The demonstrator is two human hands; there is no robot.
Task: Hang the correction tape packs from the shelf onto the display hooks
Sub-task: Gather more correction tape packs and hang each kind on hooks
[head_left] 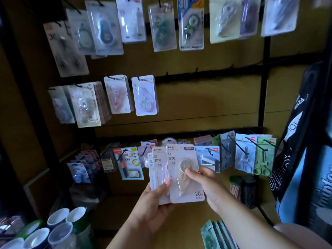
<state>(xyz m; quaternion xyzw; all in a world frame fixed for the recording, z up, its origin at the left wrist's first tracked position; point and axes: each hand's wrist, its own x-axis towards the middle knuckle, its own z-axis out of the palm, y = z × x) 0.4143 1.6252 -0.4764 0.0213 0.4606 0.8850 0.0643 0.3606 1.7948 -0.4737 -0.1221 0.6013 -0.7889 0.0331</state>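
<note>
Brown shelf [188, 218] runs along the bottom, below the hook rails. On it: green correction tape packs [213, 236] stacked front-right, green-lidded jar [235, 186] & dark jar [248, 190] side by side at back right, w/ a blurry wrapped item [86, 196] back left. Round cups [59, 229] cluster at front-left corner.

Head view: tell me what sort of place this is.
Probably a stationery shop's display wall: carded blister packs hang on black wire hooks, a brown backing board carries rails, and both hands fan pale pink correction tape packs ready for hanging.
</note>
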